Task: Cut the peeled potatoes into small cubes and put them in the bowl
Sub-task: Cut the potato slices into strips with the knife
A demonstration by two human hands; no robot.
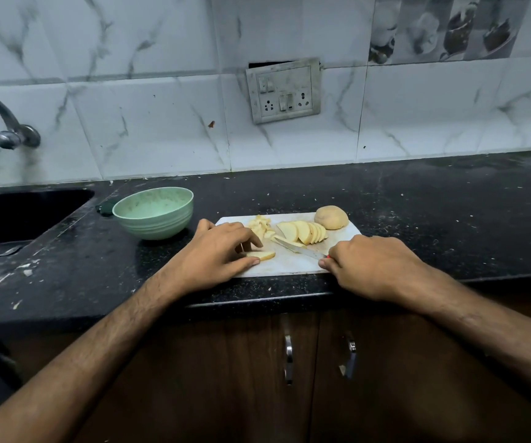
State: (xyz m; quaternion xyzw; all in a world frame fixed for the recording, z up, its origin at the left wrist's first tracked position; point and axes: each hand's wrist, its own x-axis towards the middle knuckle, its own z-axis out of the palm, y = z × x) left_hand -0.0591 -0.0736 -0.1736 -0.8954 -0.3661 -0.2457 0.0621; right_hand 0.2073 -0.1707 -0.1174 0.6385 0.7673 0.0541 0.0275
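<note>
On the white cutting board (289, 266), the left hand (216, 254) pinches a potato slice (262, 255) between fingertips and thumb. The right hand (369, 266) is curled round the knife (296, 247), blade resting flat. Fanned slices (304, 232), cut pieces (261, 227) and a whole potato (331, 217) lie behind. The green bowl (154, 212) stands left of the board on the dark surface (433, 212).

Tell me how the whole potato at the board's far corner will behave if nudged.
The whole potato looks rounded, so it would probably roll rather than slide. It sits near the cutting board's far edge, so it may roll off. Likely firm, not floppy.
</note>
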